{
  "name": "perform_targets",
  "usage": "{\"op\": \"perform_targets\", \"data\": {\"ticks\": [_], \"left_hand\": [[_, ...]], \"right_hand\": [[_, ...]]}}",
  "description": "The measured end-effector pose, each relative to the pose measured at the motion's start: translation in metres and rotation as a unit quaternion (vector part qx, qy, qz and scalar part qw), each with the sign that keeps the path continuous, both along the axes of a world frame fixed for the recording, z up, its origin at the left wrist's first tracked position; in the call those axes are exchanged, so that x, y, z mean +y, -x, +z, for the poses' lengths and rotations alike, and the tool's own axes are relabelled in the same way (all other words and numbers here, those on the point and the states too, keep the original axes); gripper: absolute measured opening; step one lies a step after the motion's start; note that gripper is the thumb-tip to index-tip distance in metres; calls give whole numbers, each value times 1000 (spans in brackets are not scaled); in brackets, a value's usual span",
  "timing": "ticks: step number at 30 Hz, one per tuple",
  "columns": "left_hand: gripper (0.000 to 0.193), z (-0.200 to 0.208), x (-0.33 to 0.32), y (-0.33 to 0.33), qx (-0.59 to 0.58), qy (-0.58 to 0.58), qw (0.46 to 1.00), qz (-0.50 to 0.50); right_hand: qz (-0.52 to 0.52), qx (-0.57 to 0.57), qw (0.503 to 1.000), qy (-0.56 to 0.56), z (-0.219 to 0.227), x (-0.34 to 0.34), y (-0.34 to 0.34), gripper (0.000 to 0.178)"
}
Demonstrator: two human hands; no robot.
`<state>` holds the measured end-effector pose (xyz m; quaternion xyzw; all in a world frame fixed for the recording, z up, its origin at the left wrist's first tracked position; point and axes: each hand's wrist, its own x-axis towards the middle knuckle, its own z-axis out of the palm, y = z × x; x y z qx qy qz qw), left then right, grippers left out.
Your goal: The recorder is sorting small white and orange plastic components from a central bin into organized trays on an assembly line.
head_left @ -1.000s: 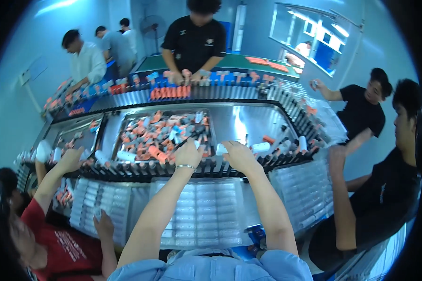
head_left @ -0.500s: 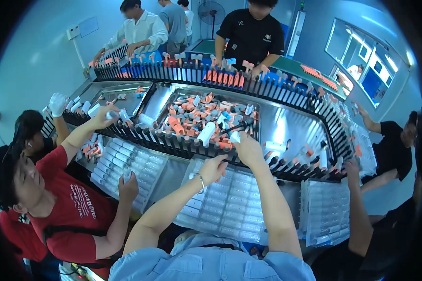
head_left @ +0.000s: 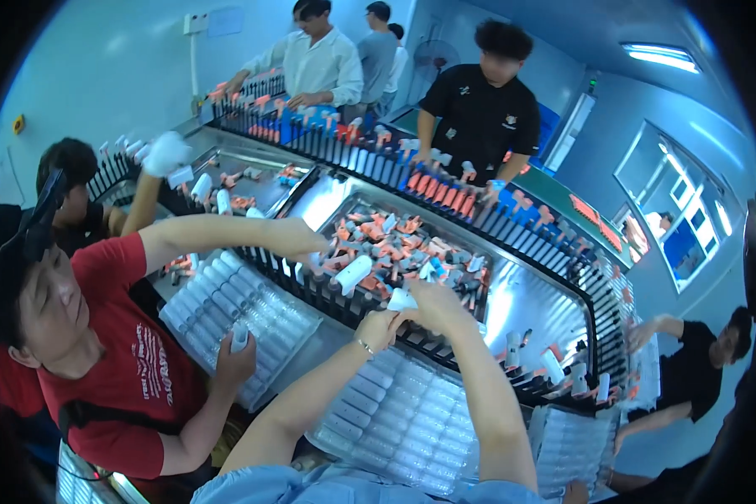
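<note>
A small white plastic piece (head_left: 401, 299) is pinched in my right hand (head_left: 438, 307), above the near row of black pegs. My left hand (head_left: 378, 330) meets it from the left just below the piece. Its fingers look bent and closed, but their tips are hidden against the right hand, so what they hold cannot be made out. Beyond both hands, a metal tray (head_left: 479, 309) carries a heap of orange, grey and white plastic parts (head_left: 403, 248). Under my forearms lies a clear plastic blister tray (head_left: 420, 412), with white rounded shells (head_left: 353, 409) in its left part.
Black upright pegs (head_left: 470, 367) line the table's rim. A white shell (head_left: 354, 275) stands near the heap. At left, a co-worker in red (head_left: 134, 336) reaches across beside another blister tray (head_left: 235, 311). Other people work opposite and at right, where another blister tray (head_left: 571, 445) lies.
My right hand has drawn back from the heap with the white piece and come together with my left hand. My view has shifted. The co-worker in red has reached further right.
</note>
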<state>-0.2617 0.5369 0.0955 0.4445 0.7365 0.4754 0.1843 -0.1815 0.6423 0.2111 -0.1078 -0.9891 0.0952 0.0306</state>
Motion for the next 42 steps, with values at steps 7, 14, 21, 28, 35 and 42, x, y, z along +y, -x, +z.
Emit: {"op": "perform_targets", "data": {"ticks": [7,14,21,28,35,42], "left_hand": [[31,-30,-15,42,127,-31,983,129],[22,-27,-29,74,120,-47,960,248],[16,-25,-49,109,135,-87,923,351],[21,-1,-73,147,122,-16,917,380],[17,-47,-133,57,-16,-42,971,233],[9,-26,-139,-37,175,-115,975,-73]], "right_hand": [[59,-2,998,22,15,-19,51,29],[-18,140,990,-30,50,-36,96,35],[-56,48,997,15,18,-88,156,34],[-5,61,996,-65,-12,-121,203,54],[75,247,948,188,-1,-113,49,25],[-36,60,992,110,-129,-80,-81,19]]}}
